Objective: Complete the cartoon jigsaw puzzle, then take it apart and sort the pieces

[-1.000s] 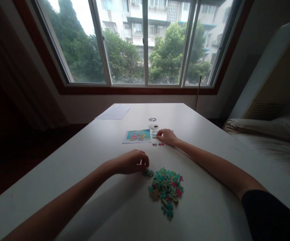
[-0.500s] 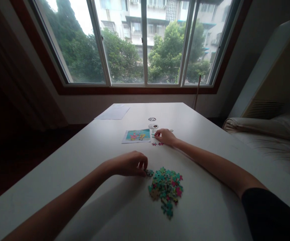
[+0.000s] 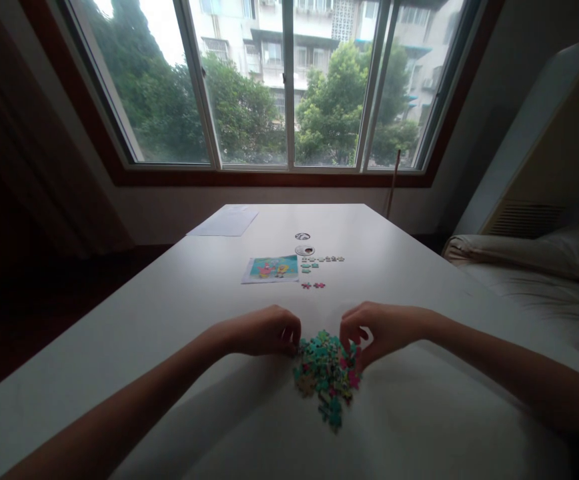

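Right hand [image 3: 379, 328] has come back from beside the printed picture [image 3: 271, 269] at frame centre to the pile of puzzle pieces [image 3: 327, 377] in the lower middle. Left hand [image 3: 262, 331] has stayed at the pile's left edge.

1 wide window [image 3: 289, 80] with 4 glass panes in pale frames fills the top of the frame. Below it, 1 smooth white rectangular surface [image 3: 219, 300] runs from centre to the bottom edge. 1 bed [image 3: 544, 280] with rumpled pale cloth lies at the right edge.

Both bare forearms lie on the surface. The left fingers are curled together against the pile; whether they pinch a piece cannot be told. The right fingers are bent in a loose claw over the pile's upper right edge, thumb apart from forefinger and tips touching the pieces.

1 plain white sheet [image 3: 224, 221] lies flat left of centre. The picture is 1 small glossy rectangle, mostly teal. The pile is 1 loose heap of flat, knobbed pieces in teal, pink and tan.

2 small round discs [image 3: 305, 251] sit just above and to the right of the picture. A short row of tiny pieces [image 3: 327, 259] lies right of them, too small to count. 2 pink pieces [image 3: 313, 285] lie just below.
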